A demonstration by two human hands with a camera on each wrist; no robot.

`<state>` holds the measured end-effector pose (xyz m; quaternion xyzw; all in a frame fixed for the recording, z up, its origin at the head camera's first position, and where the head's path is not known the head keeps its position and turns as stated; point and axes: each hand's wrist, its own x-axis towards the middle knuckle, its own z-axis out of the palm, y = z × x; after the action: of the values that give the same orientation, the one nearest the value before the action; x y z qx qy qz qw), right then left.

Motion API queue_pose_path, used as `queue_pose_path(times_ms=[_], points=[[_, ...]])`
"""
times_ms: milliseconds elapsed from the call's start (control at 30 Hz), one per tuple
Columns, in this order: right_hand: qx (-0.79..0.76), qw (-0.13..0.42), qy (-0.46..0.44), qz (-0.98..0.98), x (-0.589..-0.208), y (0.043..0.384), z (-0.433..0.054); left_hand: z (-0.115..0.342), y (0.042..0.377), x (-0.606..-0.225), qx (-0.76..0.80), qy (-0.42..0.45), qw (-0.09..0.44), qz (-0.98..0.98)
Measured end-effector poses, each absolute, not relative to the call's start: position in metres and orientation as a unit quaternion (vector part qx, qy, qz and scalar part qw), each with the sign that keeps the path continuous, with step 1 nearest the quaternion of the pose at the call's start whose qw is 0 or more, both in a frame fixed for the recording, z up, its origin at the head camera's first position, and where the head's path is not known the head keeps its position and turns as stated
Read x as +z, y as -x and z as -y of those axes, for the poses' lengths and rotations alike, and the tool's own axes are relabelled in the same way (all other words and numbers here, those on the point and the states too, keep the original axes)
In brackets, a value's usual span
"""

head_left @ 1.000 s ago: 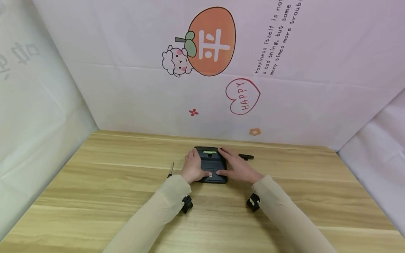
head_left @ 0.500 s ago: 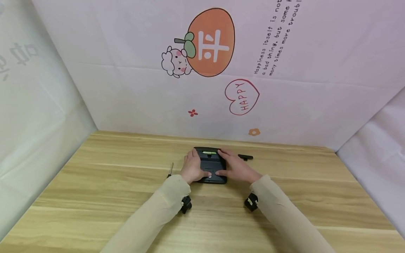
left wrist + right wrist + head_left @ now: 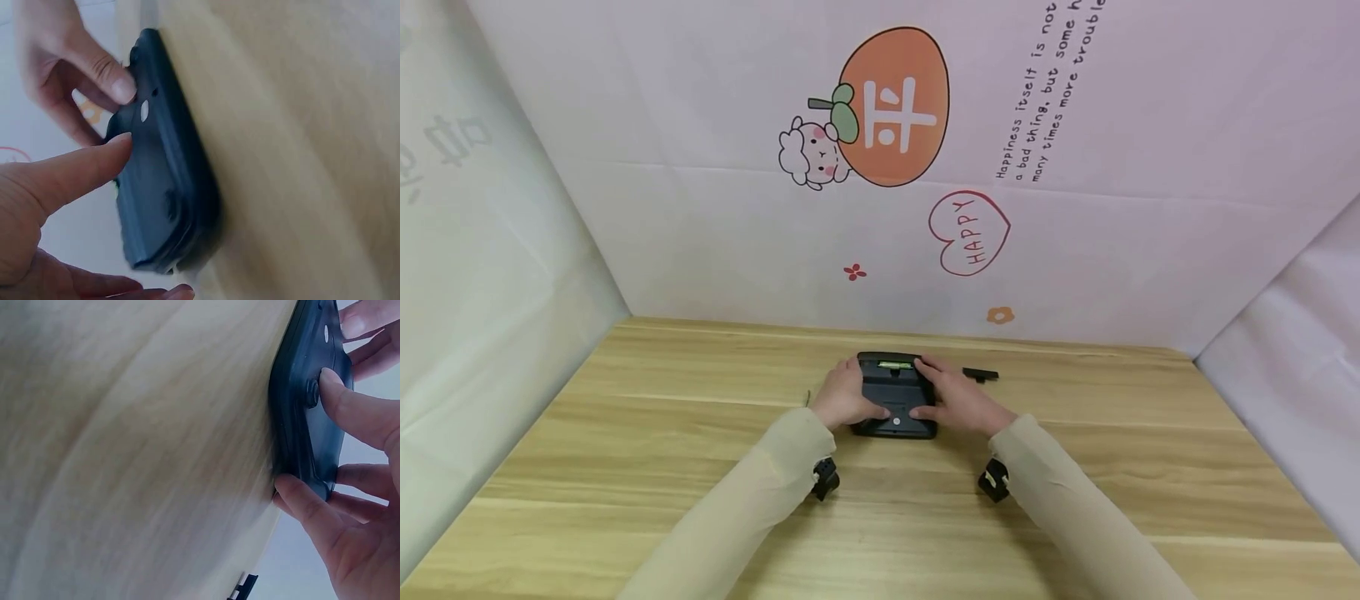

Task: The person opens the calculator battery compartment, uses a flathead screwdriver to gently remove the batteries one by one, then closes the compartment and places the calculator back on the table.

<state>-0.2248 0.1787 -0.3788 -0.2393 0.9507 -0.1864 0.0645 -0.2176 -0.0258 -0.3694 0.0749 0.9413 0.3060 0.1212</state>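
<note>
A black desk calculator point(image 3: 895, 396) lies back side up on the wooden table. A green battery point(image 3: 893, 364) sits in its uncovered compartment along the far edge. My right hand point(image 3: 961, 402) holds the calculator's right side; in the right wrist view its thumb presses the back beside a rubber foot point(image 3: 312, 394), and its fingers point(image 3: 303, 494) curl at the edge. My left hand point(image 3: 842, 397) is at the left side, thumb tip over the back near a white round spot point(image 3: 897, 422). In the left wrist view its other fingers point(image 3: 178, 292) lie apart from the calculator's corner.
A small black battery cover point(image 3: 981, 374) lies to the right of the calculator. Left of my left hand, a screwdriver's thin shaft point(image 3: 808, 398) shows, its handle hidden by the sleeve. A white printed cloth wall point(image 3: 737, 250) rises behind the table's far edge.
My left hand has shifted left and loosened from the calculator, baring more of its left edge and covering the screwdriver handle. The right hand keeps its hold. The head view has tilted up slightly.
</note>
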Motion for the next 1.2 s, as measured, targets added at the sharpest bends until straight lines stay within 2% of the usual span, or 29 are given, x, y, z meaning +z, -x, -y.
queue_pose_path(times_ms=[267,633,1200], points=[[-0.189,0.069,0.229,-0.952,-0.378,0.225,-0.177,0.057,0.212,-0.349,0.228,-0.058,0.097,-0.967],[-0.183,0.065,0.232,-0.953,-0.38,0.225,-0.178,0.088,0.199,-0.333,0.13,-0.064,0.183,-0.972],[-0.186,0.066,0.237,-0.951,-0.382,0.226,-0.178,0.09,0.197,-0.344,0.115,-0.058,0.226,-0.966]])
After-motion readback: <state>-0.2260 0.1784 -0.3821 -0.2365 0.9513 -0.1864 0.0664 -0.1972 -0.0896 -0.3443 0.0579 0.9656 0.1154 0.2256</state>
